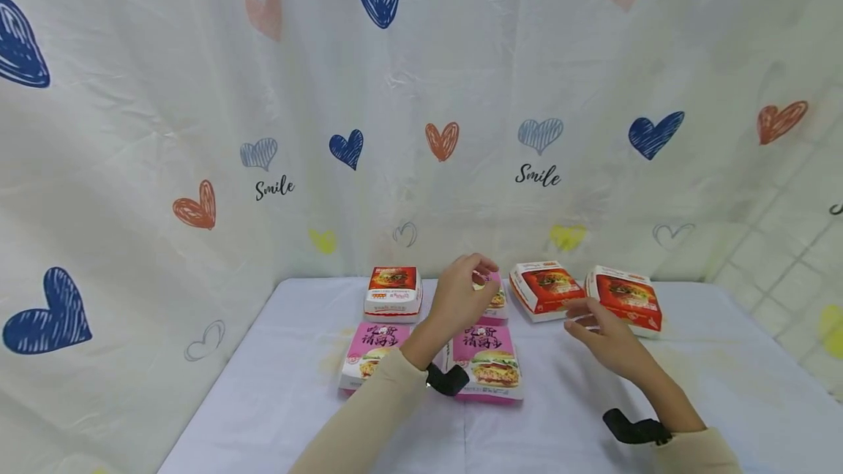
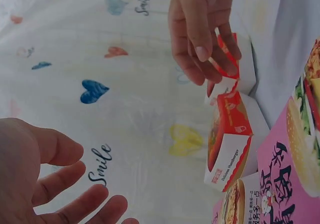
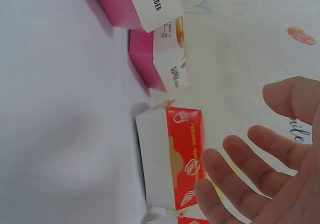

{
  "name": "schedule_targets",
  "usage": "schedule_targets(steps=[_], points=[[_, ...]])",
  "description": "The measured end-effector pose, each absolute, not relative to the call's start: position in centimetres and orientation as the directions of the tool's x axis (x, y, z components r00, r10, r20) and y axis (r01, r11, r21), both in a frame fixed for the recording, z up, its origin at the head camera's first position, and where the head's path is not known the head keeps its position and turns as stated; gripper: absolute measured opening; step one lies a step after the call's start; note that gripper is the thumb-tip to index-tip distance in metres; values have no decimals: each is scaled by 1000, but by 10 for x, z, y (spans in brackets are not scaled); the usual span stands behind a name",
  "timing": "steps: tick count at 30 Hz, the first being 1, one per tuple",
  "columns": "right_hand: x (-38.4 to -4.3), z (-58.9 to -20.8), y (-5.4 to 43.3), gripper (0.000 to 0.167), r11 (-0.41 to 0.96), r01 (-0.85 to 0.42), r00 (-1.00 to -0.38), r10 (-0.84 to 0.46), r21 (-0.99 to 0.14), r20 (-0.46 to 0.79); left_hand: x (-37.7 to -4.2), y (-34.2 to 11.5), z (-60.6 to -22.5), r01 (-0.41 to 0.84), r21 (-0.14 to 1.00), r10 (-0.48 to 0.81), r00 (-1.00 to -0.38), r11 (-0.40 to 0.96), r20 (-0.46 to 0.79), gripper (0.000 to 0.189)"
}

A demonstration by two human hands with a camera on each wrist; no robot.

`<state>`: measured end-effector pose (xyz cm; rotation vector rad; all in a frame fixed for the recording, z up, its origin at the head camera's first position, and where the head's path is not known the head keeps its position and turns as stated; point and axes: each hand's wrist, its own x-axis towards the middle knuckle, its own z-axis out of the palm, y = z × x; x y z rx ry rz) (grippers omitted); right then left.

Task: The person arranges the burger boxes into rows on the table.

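Observation:
My left hand (image 1: pixel 463 290) hovers over the back row with its fingers loosely bent and nothing between them. Partly hidden behind it is a pink burger box (image 1: pixel 495 301). In the left wrist view that hand (image 2: pixel 60 179) has its fingers spread. My right hand (image 1: pixel 607 339) is in front of two red-and-white burger boxes, a tilted one (image 1: pixel 545 290) and one farther right (image 1: pixel 627 300). It holds nothing, and in the right wrist view its relaxed fingers (image 3: pixel 232 159) overlap a red box's edge (image 3: pixel 182 149).
A third red-and-white burger box (image 1: pixel 393 294) stands at the back left. Two pink burger boxes, one at left (image 1: pixel 358 357) and one in the middle (image 1: pixel 486 360), form the front row. Behind the white-covered table (image 1: pixel 263 401) hangs a heart-patterned curtain (image 1: pixel 474 79).

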<state>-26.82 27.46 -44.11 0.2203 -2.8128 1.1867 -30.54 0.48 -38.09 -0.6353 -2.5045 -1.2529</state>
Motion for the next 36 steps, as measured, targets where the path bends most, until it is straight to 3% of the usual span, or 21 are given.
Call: schedule_targets(steps=[7,12,19,30,36], points=[[-273,-439,276,49,688,-193,-975,-55,-700,215,-334,32,-375,425,768,202,-905,479,375,14],[-280,-440,278,57,683,-173,-979,-42,-710,198,-348,53,-380,328,846,165,-945,420,284,12],[-307,-437,277,63,689,-129,-987,-22,-713,157,-351,77,-386,149,877,105,-988,456,113,14],[-338,-438,273,64,690,-88,-991,14,-719,135,-350,108,-403,50,916,75,-997,399,21,26],[-339,-442,277,62,710,-99,-988,14,-697,155,-349,123,-416,3,858,116,-991,514,-66,48]])
